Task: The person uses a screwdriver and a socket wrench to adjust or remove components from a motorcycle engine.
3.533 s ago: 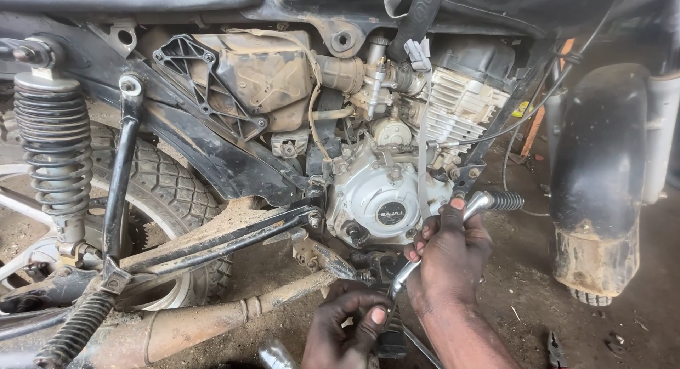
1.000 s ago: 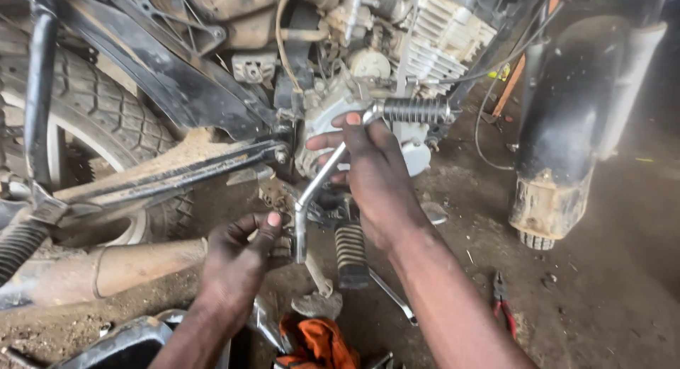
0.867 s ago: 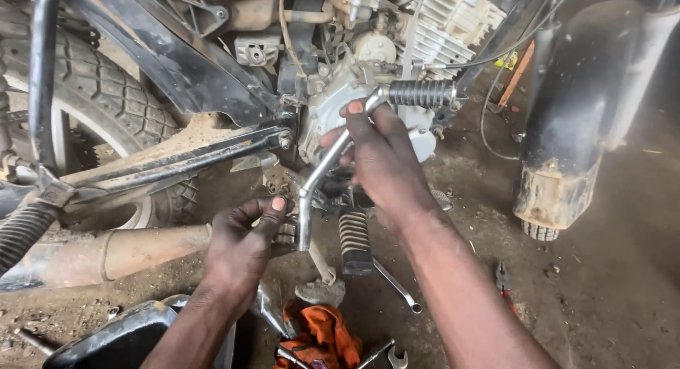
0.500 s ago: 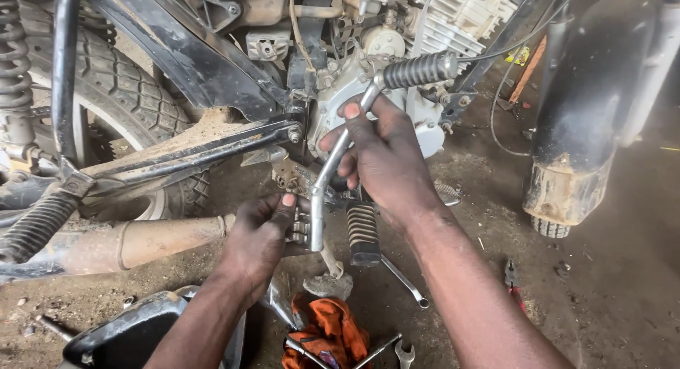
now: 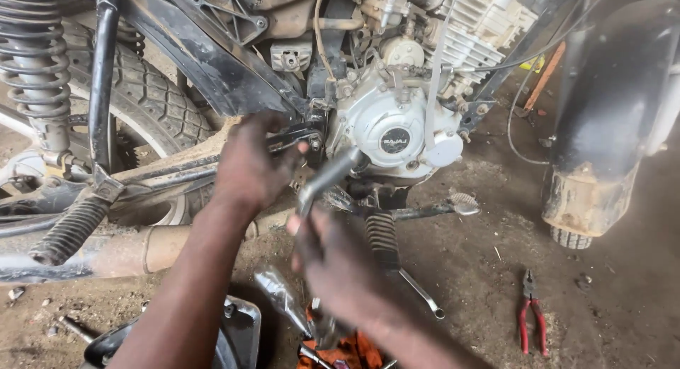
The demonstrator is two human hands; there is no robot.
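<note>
The lever (image 5: 327, 179) is a bent metal bar slanting up from my right hand (image 5: 333, 266), which grips its low end, to the engine (image 5: 393, 132). My left hand (image 5: 248, 163) is beside it, closed on the frame (image 5: 212, 68).

Left hand (image 5: 248, 163): raised, back toward camera, fingers curled closed, forearm running down to lower left. Right hand (image 5: 336, 266): lower and nearer, motion-blurred, fingers curled; grip cannot be told. Right forearm exits at bottom right. Hands near, not touching.
</note>
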